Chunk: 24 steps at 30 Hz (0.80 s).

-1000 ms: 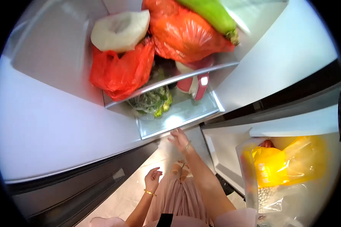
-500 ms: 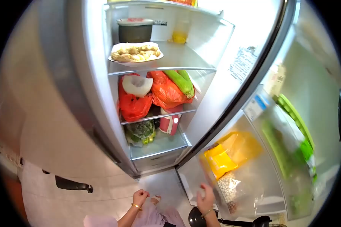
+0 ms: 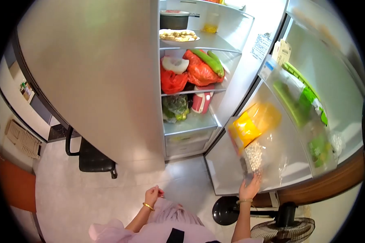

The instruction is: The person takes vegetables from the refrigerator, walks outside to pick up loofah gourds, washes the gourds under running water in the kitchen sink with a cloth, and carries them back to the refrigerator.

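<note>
My right hand [image 3: 250, 188] reaches up to the lower part of the open fridge door [image 3: 221, 172], fingers extended and apart. Its fingertips overlap the bottom of the door bin, just below a clear bag of pale round beans or nuts [image 3: 254, 156]; whether they touch it I cannot tell. Above that bag, a yellow packet [image 3: 247, 126] stands in the same translucent bin. Low in front of my body, my left hand [image 3: 153, 196] is closed with its fingers curled, and nothing shows in it.
Fridge shelves hold a plate of ginger-like pieces [image 3: 178, 35], red plastic bags [image 3: 200, 71], green gourds [image 3: 210, 60] and bagged greens [image 3: 175, 107]. A black fan [image 3: 286, 220] stands under the door. A black chair [image 3: 95, 156] is at the left.
My view has shifted, putting the fridge higher and further right. My right hand has moved up and right against the door bin. My left hand stays low and closed.
</note>
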Motion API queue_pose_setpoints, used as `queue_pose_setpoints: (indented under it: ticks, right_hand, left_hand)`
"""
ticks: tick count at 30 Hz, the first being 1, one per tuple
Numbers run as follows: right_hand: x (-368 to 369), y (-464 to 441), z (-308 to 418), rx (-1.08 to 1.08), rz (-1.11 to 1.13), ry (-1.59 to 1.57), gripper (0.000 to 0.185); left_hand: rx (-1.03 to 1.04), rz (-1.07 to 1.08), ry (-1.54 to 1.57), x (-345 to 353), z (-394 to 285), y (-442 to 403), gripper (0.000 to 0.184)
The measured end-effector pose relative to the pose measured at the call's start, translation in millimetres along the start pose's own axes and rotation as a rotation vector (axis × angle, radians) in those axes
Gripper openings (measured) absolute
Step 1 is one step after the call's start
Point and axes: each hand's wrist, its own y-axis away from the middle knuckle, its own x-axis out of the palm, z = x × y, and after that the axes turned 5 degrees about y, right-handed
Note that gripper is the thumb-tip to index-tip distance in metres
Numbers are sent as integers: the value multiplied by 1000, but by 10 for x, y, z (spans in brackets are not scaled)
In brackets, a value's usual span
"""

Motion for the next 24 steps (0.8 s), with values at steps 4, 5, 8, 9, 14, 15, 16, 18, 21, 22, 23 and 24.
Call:
queue_pose_setpoints:
  ticks: [4, 5, 8, 9, 14, 15, 16, 18, 21, 22, 23, 24]
  right_hand:
    - [-8, 103, 121, 50, 64, -3, 59]
    - [24, 145, 155, 51, 46, 19, 62]
    - [89, 258, 371, 84, -29, 83, 65]
    - [81, 314, 474, 113, -23, 107, 69]
    - [-40, 685, 1105, 119, -53, 250, 76]
    - [92, 677, 1085, 53, -116, 305, 73]
    - [57, 694, 1275, 166, -17, 324, 70]
    - [189, 791, 1471, 95, -73, 433, 67]
    - [456, 1193, 2215, -120, -5, 378, 61]
    - [601, 1323, 2554, -221, 256, 276, 56]
    - [721, 1594, 2983, -303, 524, 164, 53]
    - [1056, 1914, 3329, -667, 466, 50, 47]
  left_hand:
    - [66, -148, 84, -559, 68, 180, 26]
    - [75, -165, 92, -711, 60, 235, 22]
    - [145, -196, 149, -1227, 110, 399, 19]
    - [138, -223, 178, -1422, 108, 475, 16]
    - [235, -348, 295, -2749, 264, 930, 14]
    - [234, -423, 313, -2985, 266, 1071, 14]
    - [236, -508, 328, -3241, 228, 1231, 13]
    - [255, -652, 349, -3753, 211, 1499, 14]
    - [301, -782, 365, -4382, 71, 1841, 16]
    - [308, -813, 375, -4466, 86, 1870, 16]
    - [341, -840, 428, -4614, -20, 1916, 17]
    - [384, -826, 425, -4769, -34, 1877, 16]
